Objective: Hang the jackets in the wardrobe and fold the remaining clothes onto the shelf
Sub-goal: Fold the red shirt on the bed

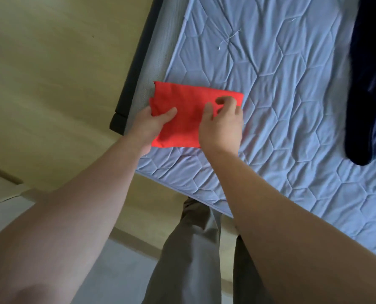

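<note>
A folded red garment lies flat near the corner of the bed, on the blue quilted mattress. My left hand grips its near left edge, thumb on top and fingers beneath. My right hand rests on its right part, with thumb and fingers curled and pinching the cloth. A dark navy garment lies bunched at the right edge of the view, far from both hands.
The mattress corner sits on a dark bed frame at the left. A pale yellow-green wall or panel fills the left side. My trouser legs stand against the bed's near edge, over a pale floor.
</note>
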